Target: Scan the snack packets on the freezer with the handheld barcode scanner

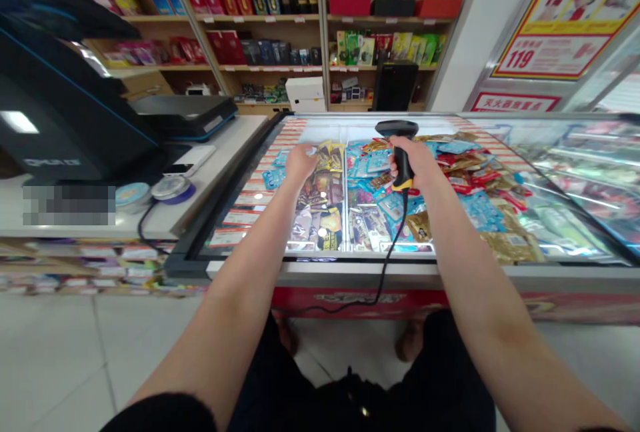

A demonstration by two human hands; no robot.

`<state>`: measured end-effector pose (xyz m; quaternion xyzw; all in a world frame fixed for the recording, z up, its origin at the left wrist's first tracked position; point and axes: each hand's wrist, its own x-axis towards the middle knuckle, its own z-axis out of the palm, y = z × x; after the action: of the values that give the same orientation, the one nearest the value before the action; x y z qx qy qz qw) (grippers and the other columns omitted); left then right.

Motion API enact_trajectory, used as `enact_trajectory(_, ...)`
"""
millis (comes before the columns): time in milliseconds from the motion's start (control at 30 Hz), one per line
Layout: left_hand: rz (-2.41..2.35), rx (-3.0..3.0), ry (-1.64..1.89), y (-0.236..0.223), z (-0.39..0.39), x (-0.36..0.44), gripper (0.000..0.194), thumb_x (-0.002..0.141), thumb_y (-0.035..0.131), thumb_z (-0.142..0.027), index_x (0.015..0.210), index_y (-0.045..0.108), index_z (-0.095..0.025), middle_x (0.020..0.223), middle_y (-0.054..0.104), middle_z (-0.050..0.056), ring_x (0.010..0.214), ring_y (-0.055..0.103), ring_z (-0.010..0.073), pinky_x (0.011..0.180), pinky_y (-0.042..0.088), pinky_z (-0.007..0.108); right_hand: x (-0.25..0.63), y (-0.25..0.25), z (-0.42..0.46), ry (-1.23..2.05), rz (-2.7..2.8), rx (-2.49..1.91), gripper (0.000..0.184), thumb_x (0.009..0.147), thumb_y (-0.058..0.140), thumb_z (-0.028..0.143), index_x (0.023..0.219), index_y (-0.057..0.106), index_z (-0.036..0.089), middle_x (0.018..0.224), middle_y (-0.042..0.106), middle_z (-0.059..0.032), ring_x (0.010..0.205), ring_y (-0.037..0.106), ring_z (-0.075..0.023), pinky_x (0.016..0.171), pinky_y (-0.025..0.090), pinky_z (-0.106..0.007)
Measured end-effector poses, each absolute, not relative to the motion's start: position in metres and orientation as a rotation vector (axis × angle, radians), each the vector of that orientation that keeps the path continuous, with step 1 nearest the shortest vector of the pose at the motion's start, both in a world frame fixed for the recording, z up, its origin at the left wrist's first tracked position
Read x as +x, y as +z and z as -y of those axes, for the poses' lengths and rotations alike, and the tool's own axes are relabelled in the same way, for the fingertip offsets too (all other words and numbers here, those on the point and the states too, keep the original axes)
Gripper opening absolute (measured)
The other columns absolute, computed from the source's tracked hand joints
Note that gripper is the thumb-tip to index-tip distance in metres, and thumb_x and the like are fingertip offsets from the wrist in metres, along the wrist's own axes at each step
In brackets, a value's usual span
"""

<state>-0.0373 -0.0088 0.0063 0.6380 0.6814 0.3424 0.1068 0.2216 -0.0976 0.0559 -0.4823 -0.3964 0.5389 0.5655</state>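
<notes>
My right hand (417,160) is closed round the handle of a black barcode scanner (399,131) with a yellow base, held upright over the glass lid of a chest freezer (350,265). Its black cable (387,252) hangs down over the freezer's front edge. My left hand (299,163) reaches over the glass and grips a yellow-and-black snack packet (331,154). Many wrapped ice creams and packets (470,192) lie under the glass.
A white counter (200,179) to the left carries a black till screen (60,119), a scale (185,115) and round tape rolls (173,187). Wooden shelves (300,19) of bottles and boxes stand behind. A red poster (565,19) hangs at the right. Pale floor tiles lie below.
</notes>
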Motion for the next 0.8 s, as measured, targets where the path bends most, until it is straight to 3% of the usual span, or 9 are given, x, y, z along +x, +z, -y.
enact_trajectory(300, -2.335, 1.737, 0.844, -0.001, 0.009, -0.107, 0.047, 0.084, 0.061, -0.038, 0.126, 0.068, -0.016, 0.127, 0.068, 0.020, 0.123, 0.060, 0.0368, 0.103, 0.044, 0.044, 0.146, 0.047, 0.086, 1.315, 1.138, -1.204, 0.020, 0.090, 0.065, 0.027, 0.075, 0.055, 0.018, 0.047, 0.057, -0.0007, 0.035, 0.048, -0.0117, 0.033, 0.040, -0.022)
enact_trajectory(433, -2.435, 1.725, 0.802, -0.006, 0.009, -0.105, 0.064, 0.084, 0.060, -0.056, 0.127, 0.064, -0.009, 0.135, 0.060, 0.028, 0.132, 0.050, 0.0433, 0.108, 0.039, 0.051, 0.136, 0.039, 0.085, 1.317, 1.167, -1.229, 0.023, 0.089, 0.066, 0.026, 0.072, 0.053, 0.018, 0.048, 0.058, -0.0010, 0.034, 0.048, -0.0111, 0.033, 0.040, -0.022)
enact_trajectory(533, -2.462, 1.736, 0.801, -0.009, 0.007, -0.100, 0.074, 0.079, 0.065, -0.061, 0.129, 0.059, -0.007, 0.139, 0.056, 0.030, 0.135, 0.045, 0.0439, 0.110, 0.035, 0.052, 0.138, 0.033, 0.085, 1.320, 1.170, -1.261, 0.022, 0.090, 0.065, 0.024, 0.073, 0.053, 0.018, 0.048, 0.058, -0.0006, 0.034, 0.048, -0.0111, 0.033, 0.040, -0.022)
enact_trajectory(667, -2.412, 1.757, 0.885, -0.007, 0.002, -0.095, 0.070, 0.074, 0.076, -0.048, 0.129, 0.055, -0.009, 0.133, 0.061, 0.026, 0.130, 0.050, 0.0406, 0.110, 0.035, 0.047, 0.140, 0.031, 0.086, 1.315, 1.163, -1.271, 0.022, 0.091, 0.062, 0.023, 0.072, 0.053, 0.018, 0.047, 0.058, -0.0006, 0.034, 0.048, -0.0111, 0.033, 0.040, -0.022)
enact_trajectory(800, -2.197, 1.799, 1.032, -0.003, 0.000, -0.092, 0.049, 0.078, 0.071, -0.023, 0.123, 0.054, -0.015, 0.111, 0.070, 0.014, 0.111, 0.062, 0.0316, 0.098, 0.041, 0.039, 0.138, 0.031, 0.089, 1.319, 1.174, -1.265, 0.023, 0.090, 0.063, 0.026, 0.070, 0.053, 0.019, 0.046, 0.057, -0.0005, 0.033, 0.047, -0.0109, 0.032, 0.038, -0.022)
